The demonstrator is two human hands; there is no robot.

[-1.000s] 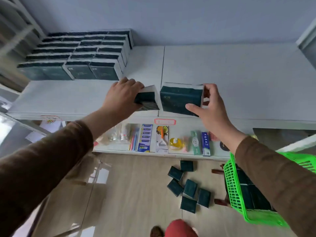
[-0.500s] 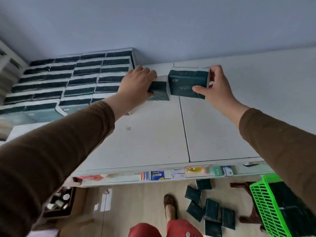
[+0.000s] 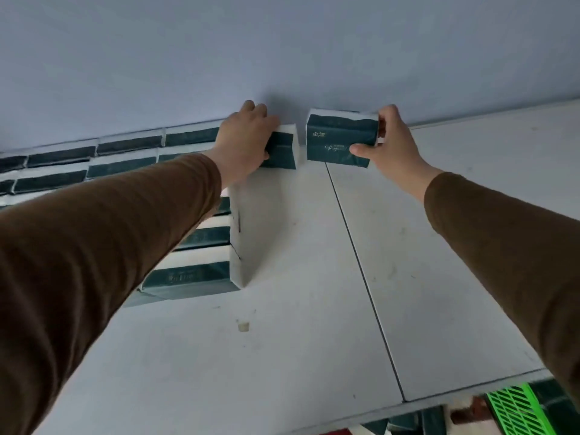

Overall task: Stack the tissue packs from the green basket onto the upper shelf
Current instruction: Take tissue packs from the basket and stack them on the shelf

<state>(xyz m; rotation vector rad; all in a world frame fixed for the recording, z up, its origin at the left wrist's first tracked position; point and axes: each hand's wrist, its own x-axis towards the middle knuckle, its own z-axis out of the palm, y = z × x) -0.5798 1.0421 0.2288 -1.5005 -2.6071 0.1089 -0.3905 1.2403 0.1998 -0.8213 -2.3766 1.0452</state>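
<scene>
My left hand (image 3: 244, 146) grips a dark green and white tissue pack (image 3: 284, 149) at the back of the white upper shelf (image 3: 298, 277), right beside the block of stacked tissue packs (image 3: 188, 271) on the left. My right hand (image 3: 389, 146) holds a second dark green tissue pack (image 3: 340, 139) by its right end, close to the back wall and a small gap away from the first. A corner of the green basket (image 3: 514, 412) shows below the shelf's front edge at the lower right.
The blue-grey wall (image 3: 282, 51) rises straight behind the shelf. A seam (image 3: 361, 271) divides the shelf top into two panels. Dark packs on the floor (image 3: 405, 423) peek out under the front edge. My brown sleeves cover much of the stack.
Both hands have carried their packs further back across the shelf to the wall. The view has tilted upward, so the lower shelf and floor have mostly dropped out of sight.
</scene>
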